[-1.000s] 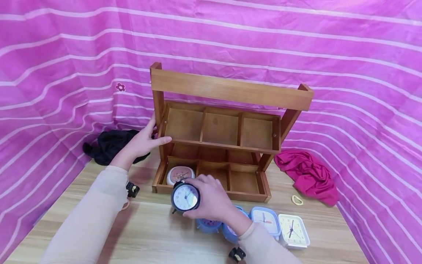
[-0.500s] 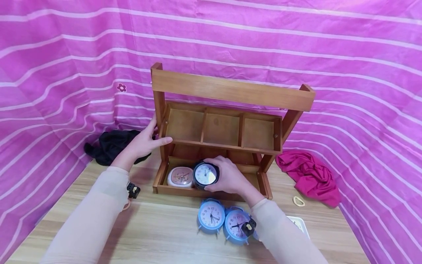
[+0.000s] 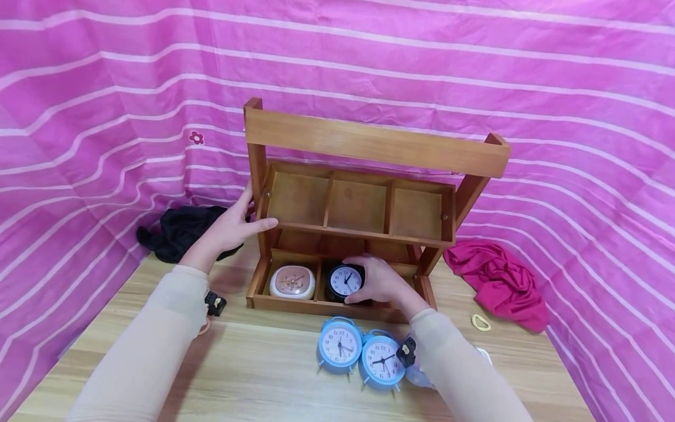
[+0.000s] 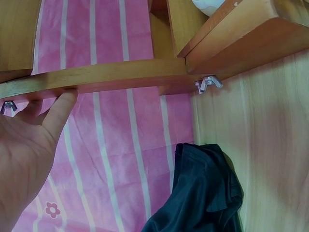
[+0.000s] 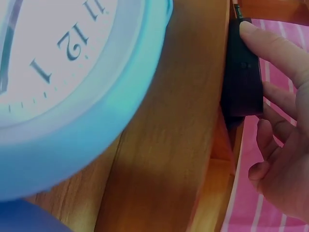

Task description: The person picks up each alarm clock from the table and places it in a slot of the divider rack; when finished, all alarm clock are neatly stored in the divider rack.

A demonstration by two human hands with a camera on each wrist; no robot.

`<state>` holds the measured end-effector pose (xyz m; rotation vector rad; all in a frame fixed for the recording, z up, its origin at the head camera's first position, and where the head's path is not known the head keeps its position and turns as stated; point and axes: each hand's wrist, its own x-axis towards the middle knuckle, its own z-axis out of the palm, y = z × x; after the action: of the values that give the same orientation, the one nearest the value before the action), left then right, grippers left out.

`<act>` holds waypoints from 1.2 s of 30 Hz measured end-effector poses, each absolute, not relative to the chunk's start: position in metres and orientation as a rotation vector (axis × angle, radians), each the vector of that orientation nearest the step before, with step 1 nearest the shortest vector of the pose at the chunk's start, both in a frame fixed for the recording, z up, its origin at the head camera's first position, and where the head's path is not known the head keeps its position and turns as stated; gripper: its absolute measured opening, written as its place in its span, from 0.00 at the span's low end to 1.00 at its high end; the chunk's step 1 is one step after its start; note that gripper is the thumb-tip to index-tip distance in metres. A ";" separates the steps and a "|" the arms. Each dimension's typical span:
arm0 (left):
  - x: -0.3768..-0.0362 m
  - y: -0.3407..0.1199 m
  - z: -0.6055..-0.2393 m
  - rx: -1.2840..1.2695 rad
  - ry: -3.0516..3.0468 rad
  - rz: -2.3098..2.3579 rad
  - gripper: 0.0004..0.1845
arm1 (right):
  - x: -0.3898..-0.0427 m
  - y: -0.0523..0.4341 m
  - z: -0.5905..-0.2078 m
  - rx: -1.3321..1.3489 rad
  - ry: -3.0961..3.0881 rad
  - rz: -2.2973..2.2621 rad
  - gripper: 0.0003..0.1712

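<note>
In the head view my right hand [image 3: 377,281] holds a round black alarm clock [image 3: 345,282], which stands in the lower middle compartment of a two-tier wooden rack [image 3: 377,140]. The right wrist view shows the clock's dark side [image 5: 243,72] with the thumb on its edge and the other fingers beside it. My left hand [image 3: 227,231] grips the rack's left post, thumb across the front and fingers behind. A white alarm clock with a pinkish face [image 3: 292,282] occupies the lower left compartment.
Two blue twin-bell alarm clocks [image 3: 340,346] stand in front of the rack; more clocks are mostly hidden by the right sleeve. A black cloth [image 4: 203,193] lies at left, a crimson cloth [image 3: 501,287] and a small yellow ring [image 3: 481,322] at right. Pink striped curtain surrounds the table.
The right hand has carried the black alarm clock from in front of the rack, back and to the right, down into the lower middle compartment. The left hand has stayed on the post.
</note>
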<state>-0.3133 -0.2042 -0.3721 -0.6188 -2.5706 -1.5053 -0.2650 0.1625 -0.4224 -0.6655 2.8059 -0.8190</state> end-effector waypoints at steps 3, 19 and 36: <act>-0.313 -0.204 -0.372 -0.623 -2.573 -1.507 0.57 | -0.267 0.163 -0.426 -0.668 2.802 -0.788 0.46; -0.312 -0.204 -0.370 -0.601 -2.588 -1.508 0.57 | -0.271 0.160 -0.430 -0.542 2.732 -0.695 0.45; -0.315 -0.203 -0.373 -0.622 -2.556 -1.542 0.57 | -0.255 0.163 -0.425 -0.640 2.871 -0.560 0.56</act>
<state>-0.3145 -0.2026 -0.3730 -0.6224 -2.5563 -1.5417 -0.2554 0.1633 -0.4252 -0.6398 2.8715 -0.5605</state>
